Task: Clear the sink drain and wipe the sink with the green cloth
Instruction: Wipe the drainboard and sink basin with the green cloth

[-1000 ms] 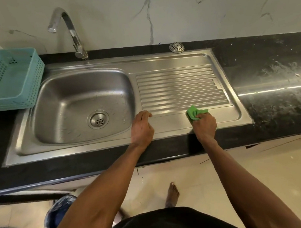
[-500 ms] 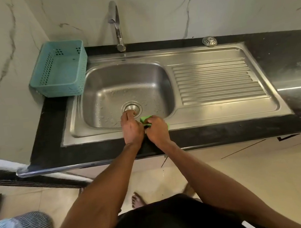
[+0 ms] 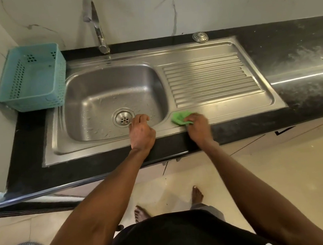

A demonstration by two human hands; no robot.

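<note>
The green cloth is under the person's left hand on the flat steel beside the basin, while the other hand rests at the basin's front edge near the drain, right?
Not quite: the head view shows the green cloth under the right hand, not the left. The rest holds: it lies on the flat steel beside the basin, and the left hand rests at the basin's front edge near the drain.

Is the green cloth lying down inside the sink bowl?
No, the right hand presses the green cloth on the flat drainboard, outside the bowl.

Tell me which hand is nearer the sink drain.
Left. The left hand sits just right of the drain; the right hand presses the green cloth on the drainboard, farther right.
</note>
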